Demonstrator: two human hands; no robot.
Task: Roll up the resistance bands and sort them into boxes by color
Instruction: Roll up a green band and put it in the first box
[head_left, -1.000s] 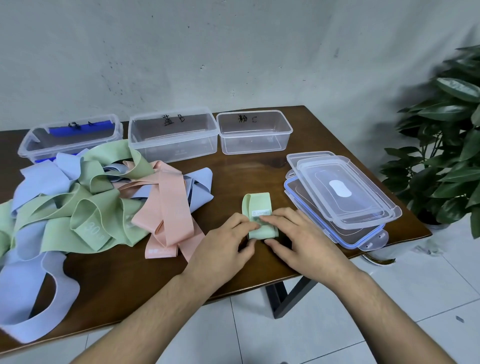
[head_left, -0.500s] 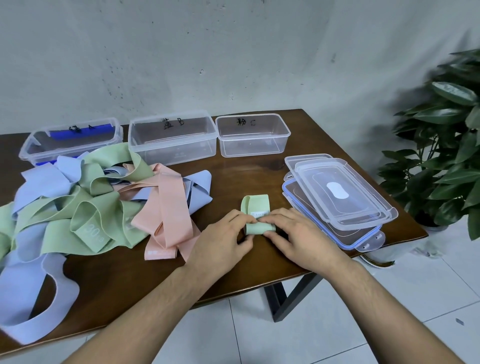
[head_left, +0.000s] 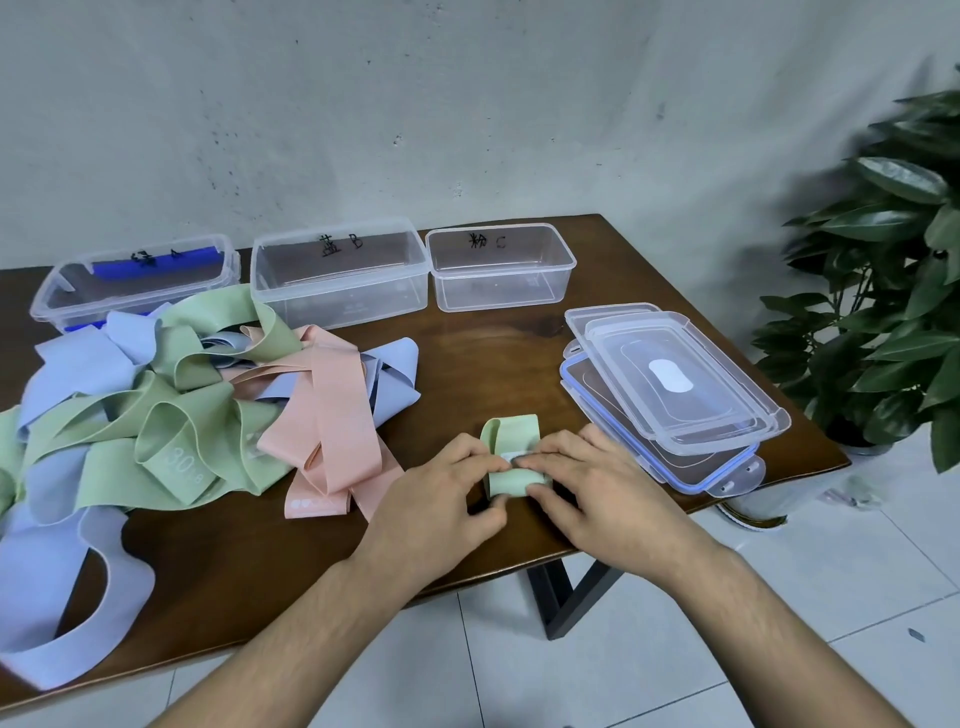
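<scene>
Both hands, left hand (head_left: 431, 493) and right hand (head_left: 597, 488), still pinching the green band (head_left: 511, 447) on the table (head_left: 467, 364), roll thicker, loose tail shorter than before

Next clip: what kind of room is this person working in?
Probably a plain room in a home or small workspace, not a gym. A dark wooden table stands against a bare, scuffed wall on a white tiled floor, with a potted plant beside it.
</scene>
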